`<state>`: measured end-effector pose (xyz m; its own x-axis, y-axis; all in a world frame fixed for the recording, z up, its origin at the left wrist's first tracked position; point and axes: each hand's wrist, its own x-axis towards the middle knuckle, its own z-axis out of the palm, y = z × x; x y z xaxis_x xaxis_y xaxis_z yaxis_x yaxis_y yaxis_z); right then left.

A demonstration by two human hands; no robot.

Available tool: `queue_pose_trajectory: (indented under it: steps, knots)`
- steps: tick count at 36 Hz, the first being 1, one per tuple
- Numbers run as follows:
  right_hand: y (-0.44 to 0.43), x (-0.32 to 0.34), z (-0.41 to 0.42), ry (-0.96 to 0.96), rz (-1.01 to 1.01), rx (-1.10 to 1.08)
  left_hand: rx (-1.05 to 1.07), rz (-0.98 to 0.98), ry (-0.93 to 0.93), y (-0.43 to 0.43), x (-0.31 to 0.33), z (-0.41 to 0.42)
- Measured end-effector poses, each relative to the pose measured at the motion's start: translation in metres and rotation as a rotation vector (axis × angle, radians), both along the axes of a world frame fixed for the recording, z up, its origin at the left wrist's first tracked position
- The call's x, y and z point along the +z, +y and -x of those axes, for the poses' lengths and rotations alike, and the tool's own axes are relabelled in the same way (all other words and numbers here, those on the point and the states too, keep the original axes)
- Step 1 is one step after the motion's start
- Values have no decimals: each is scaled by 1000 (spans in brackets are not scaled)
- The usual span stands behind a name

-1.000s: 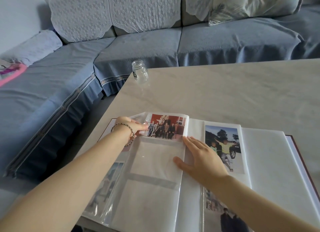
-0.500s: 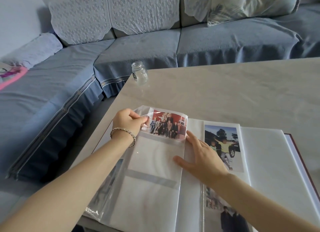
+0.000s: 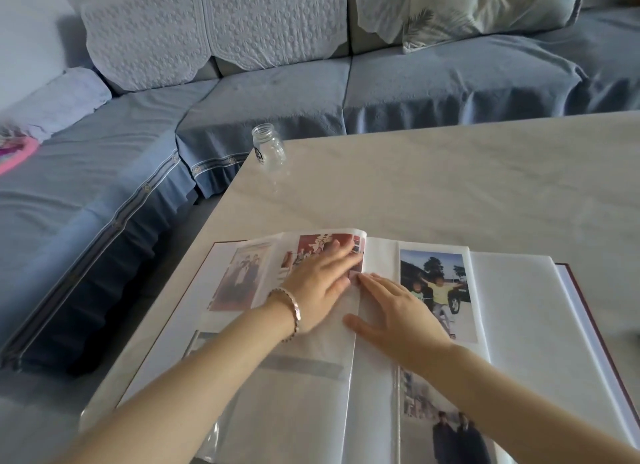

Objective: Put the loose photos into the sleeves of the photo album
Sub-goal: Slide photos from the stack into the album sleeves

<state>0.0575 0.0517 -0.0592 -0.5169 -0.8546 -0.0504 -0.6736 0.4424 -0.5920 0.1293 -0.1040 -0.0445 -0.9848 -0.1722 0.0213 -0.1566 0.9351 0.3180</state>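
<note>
Head view: photo album (image 3: 519,308) lies open on the table (image 3: 450,186), near side. Left hand (image 3: 318,290) presses flat, fingers straight, on the red photo (image 3: 311,242) in the far left sleeve (image 3: 360,238). Right hand (image 3: 398,314) lies flat beside it, holding nothing.

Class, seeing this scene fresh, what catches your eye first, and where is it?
Two hands lie flat on the open photo album on the table: the left hand presses a red group photo in its sleeve, and the right hand rests beside it. A glass jar stands at the table's far left corner.
</note>
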Motion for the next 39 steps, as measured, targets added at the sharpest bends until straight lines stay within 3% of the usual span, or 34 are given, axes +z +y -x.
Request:
queue_pose_trajectory:
  steps: [3,7,10,15,20,23,31,35,39]
  knots:
    - [0,-3,2,5,-3,12,7,129,-169,-2,-14,-2]
    - [0,-6,3,22,5,25,238,-27,-250,-22,-19,-7]
    - [1,-5,3,24,7,39,347,0,-339,-33,-17,-11]
    - [8,7,3,9,44,90,510,137,-264,-14,9,1]
    - [48,14,16,48,83,79,366,60,-50,31,22,11]
    - [87,15,31,86,64,20,232,26,-14,65,28,20]
    - [222,1,75,209,-41,-466,66,-129,-92,140,25,46]
    - [266,-4,86,198,-370,-575,23,-94,-130,159,20,54]
    - [285,-12,86,213,-449,-569,7,-81,-103,171,17,57]
